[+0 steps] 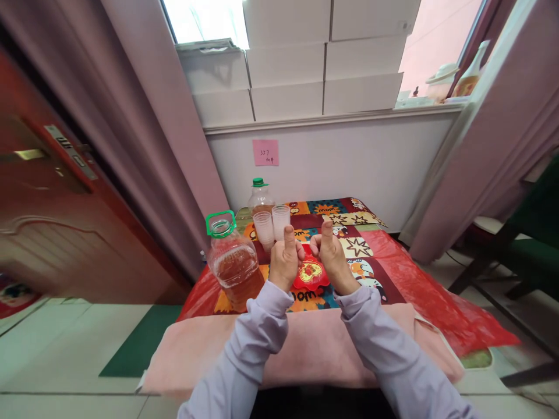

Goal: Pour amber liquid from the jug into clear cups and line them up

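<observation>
Two hands are raised at either side of a red tray bearing a yellow heart [311,280], each with its thumb pointing straight up and its other fingers curled into a fist. The left hand [286,260] stands at the tray's left edge and the right hand [331,262] at its right edge, so that both partly cover it; it looks like a shallow dish, though its full outline is hard to judge. The tray lies on a patterned cloth [358,247] that covers much of the tabletop [478,359]. Left of the tray, beyond the left hand, is an open jug [236,270] with a green ring handle at its neck, partly filled with reddish liquid. Behind the tray and to its left are a front stack of clear plastic cups [263,228] and a rear stack [280,217] just beside it, with a green-capped jug [261,203] farther back. In front of the tray, under the lilac sleeves [262,337], a pink towel [314,349] runs along the near edge. To the tray's right, red plastic sheeting [437,285] spreads past the cloth. Well behind the tray, a pink note [265,152] marked 357 is on the wall [340,157].
</observation>
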`<state>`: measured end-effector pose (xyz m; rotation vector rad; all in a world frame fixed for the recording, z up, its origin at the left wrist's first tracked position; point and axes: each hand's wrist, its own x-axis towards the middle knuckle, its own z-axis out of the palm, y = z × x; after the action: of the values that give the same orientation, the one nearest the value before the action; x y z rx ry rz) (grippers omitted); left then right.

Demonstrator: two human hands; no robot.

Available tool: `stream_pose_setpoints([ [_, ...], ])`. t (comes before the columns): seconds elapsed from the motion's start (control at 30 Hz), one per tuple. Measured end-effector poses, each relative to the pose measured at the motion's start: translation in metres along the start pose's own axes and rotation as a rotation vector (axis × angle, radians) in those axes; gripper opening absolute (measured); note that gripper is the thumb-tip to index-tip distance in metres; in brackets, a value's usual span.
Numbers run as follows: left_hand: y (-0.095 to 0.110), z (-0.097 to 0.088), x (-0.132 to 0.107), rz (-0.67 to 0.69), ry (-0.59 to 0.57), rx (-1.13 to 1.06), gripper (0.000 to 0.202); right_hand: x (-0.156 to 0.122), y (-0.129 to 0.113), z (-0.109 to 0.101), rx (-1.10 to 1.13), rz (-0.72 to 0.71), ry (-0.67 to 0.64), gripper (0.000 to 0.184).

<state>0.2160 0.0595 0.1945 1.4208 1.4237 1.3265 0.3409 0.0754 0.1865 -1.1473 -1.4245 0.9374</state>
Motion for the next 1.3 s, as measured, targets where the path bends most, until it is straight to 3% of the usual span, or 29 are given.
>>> stream_pose_setpoints([
  [0.3, 0.008, -0.002, 0.0, -0.011, 0.01, -0.028, 0.092, 0.001, -0.001, 0.001, -0.071, -0.019, 0.02, 0.088],
  [0.7, -0.001, -0.002, 0.002, -0.005, 0.01, 0.004, 0.089, 0.001, 0.002, -0.001, -0.117, -0.039, 0.027, 0.087],
  [0.83, -0.038, -0.005, -0.011, 0.091, -0.031, 0.199, 0.075, -0.001, 0.027, -0.008, -0.171, -0.071, 0.095, 0.079],
  [0.97, -0.112, -0.006, -0.038, 0.337, 0.141, 0.483, 0.034, -0.011, 0.092, -0.018, -0.326, -0.023, 0.348, 0.054],
  [1.03, -0.147, -0.006, -0.05, 0.372, 0.161, 0.495, 0.018, -0.017, 0.128, -0.022, -0.34, 0.051, 0.428, 0.049],
  [1.17, -0.188, -0.005, -0.06, 0.492, 0.166, 0.612, 0.033, -0.023, 0.174, -0.021, -0.311, 0.108, 0.473, 0.051],
  [1.3, -0.2, -0.004, -0.059, 0.449, 0.148, 0.63, 0.037, -0.024, 0.174, -0.017, -0.311, -0.029, 0.503, 0.041],
])
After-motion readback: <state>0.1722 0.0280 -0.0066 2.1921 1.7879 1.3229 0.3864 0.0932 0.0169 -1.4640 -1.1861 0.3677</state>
